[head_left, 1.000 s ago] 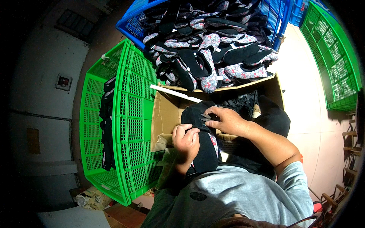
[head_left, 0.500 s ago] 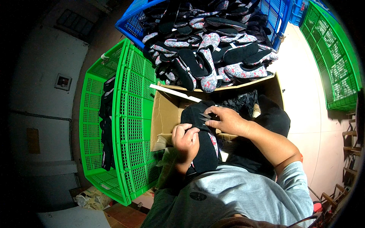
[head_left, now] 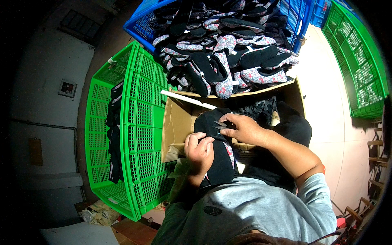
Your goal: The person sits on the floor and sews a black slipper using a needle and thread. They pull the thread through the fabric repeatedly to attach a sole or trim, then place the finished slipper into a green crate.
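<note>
Head view, looking down. Left hand point(head_left: 199, 148) wrapped tight around the middle of a black slipper point(head_left: 218, 157), fingers curled over its side. Right hand point(head_left: 243, 128) pinching small snips point(head_left: 220, 124) against the top of the same slipper, fingers closed on them. Slipper held up in front of the chest, over the open cardboard box point(head_left: 175, 122), a bit of flowered lining peeping out at its edge.

Looks soft and light, easy to bend and squash. Cloth not slippery, so a snug grip around the middle should hold it steady. Best to keep fingers away from the sharp tips of the snips.

Just past the box, a blue crate point(head_left: 141, 28) heaped full of more slippers point(head_left: 228, 53), black ones and flowered ones all mixed up. On the left, a green crate point(head_left: 139, 134) with a few dark pieces point(head_left: 114, 134) lying inside. Far right, another green crate point(head_left: 359, 69) on the pale floor point(head_left: 326, 122). Dark stuff deeper in the box, too hard to tell what.
</note>
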### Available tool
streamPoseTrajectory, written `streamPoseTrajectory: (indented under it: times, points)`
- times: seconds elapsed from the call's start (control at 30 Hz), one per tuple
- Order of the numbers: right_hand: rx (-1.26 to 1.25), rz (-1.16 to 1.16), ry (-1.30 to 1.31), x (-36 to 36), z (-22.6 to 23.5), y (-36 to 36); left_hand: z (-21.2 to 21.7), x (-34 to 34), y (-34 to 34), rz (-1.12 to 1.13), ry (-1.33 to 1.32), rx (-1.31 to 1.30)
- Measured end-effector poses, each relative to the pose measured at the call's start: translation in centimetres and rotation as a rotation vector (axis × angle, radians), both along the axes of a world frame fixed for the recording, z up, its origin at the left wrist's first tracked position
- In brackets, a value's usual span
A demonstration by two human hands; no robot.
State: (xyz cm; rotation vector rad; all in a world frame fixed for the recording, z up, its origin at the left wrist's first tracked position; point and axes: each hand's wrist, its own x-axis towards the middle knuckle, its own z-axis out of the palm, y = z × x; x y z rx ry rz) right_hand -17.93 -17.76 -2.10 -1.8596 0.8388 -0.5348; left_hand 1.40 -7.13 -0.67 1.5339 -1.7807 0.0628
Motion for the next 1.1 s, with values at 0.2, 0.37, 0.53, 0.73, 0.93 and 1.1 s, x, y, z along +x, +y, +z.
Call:
streamPoseTrajectory:
  times: [0.2, 0.37, 0.53, 0.73, 0.93, 1.1]
  points:
    - [0.027, 0.002, 0.001, -0.01, 0.29, -0.02, 0.0, 0.04, -0.03, -0.002, 0.007, 0.003]
    - [0.023, -0.005, 0.006, 0.0, 0.1, -0.02, 0.03, 0.02, -0.13, -0.004, 0.002, 0.0]
    - [0.015, -0.001, 0.0, 0.05, 0.08, -0.03, 0.03, 0.1, -0.12, -0.001, -0.002, -0.003]
    - [-0.002, -0.008, -0.003, -0.03, 0.09, -0.03, -0.13, 0.1, -0.2, -0.007, 0.004, -0.003]
    - [0.017, -0.002, 0.007, -0.07, 0.28, -0.03, 0.02, 0.11, -0.15, -0.009, 0.0, 0.005]
    - [0.019, -0.001, 0.027, -0.08, 0.51, 0.0, 0.05, 0.06, -0.12, -0.005, 0.0, 0.006]
